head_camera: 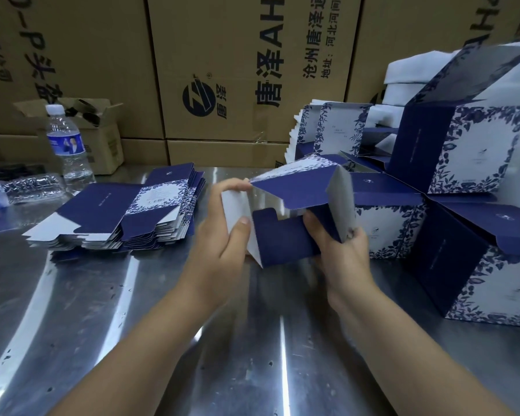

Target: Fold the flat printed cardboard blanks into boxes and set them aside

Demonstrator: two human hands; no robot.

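Left grip (219,223) and right grip (342,253) hold a half-folded navy cardboard blank (294,202).

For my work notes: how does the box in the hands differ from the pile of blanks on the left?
The box is opened into a hollow shape, flaps loose; the pile of blanks lies flat. The left hand and right hand grip the box; the pile rests untouched on the table. The box is one piece; the pile has many. Both are dark blue with leaf print.
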